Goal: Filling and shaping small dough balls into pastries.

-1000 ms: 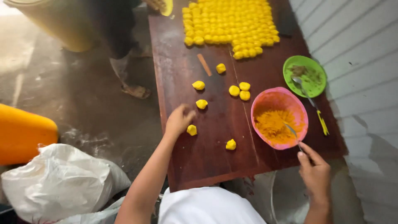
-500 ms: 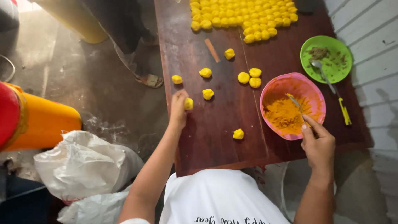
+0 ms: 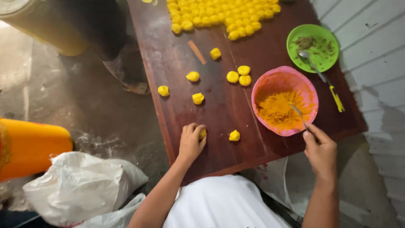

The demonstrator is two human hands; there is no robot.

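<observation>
Concrete floor surrounds a dark wooden table, which carries everything within arm's reach. Beyond both hands, at the far end of the table, a large block of yellow balls sits packed in rows, apart from the work area. Just ahead of the right hand stands a pink bowl of orange filling, close enough to scoop from. That hand pinches the handle of a spoon, whose tip rests in the filling. Farther out from it, a green plate holds brown crumbs and a second spoon. The left hand lies near the table edge, fingers curled down over a yellow dough piece, pressing it against the wood. Another piece lies just beside that hand, toward the bowl; several loose pieces lie ahead of it, spaced apart.
</observation>
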